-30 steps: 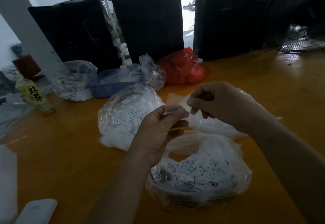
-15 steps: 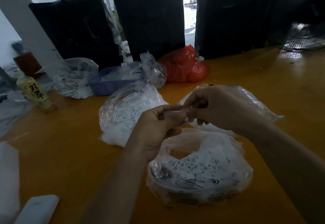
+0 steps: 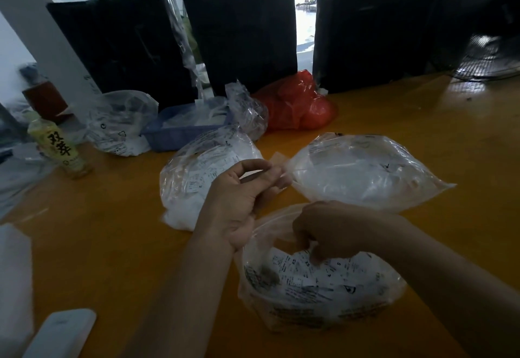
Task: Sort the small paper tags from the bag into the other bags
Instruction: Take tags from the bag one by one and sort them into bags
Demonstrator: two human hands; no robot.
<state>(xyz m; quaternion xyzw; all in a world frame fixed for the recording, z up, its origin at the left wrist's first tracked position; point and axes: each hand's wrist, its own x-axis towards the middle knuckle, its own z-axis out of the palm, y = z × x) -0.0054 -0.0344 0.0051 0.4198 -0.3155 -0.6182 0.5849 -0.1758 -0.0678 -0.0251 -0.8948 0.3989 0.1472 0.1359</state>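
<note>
Seeing right hand (image 3: 332,234) reach in near bag (image 3: 318,293) of printed tags, fingers curled – grip I cannot tell; left hand (image 3: 242,194) pinches small tag (image 3: 278,160) beside far clear bag (image 3: 365,172).

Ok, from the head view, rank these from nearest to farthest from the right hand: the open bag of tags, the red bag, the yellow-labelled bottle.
1. Open bag of tags: directly under the right hand, whose fingers reach into its mouth.
2. Red bag: far side of the table, ahead of the hand.
3. Yellow-labelled bottle: far left edge, beyond the left hand.
</note>
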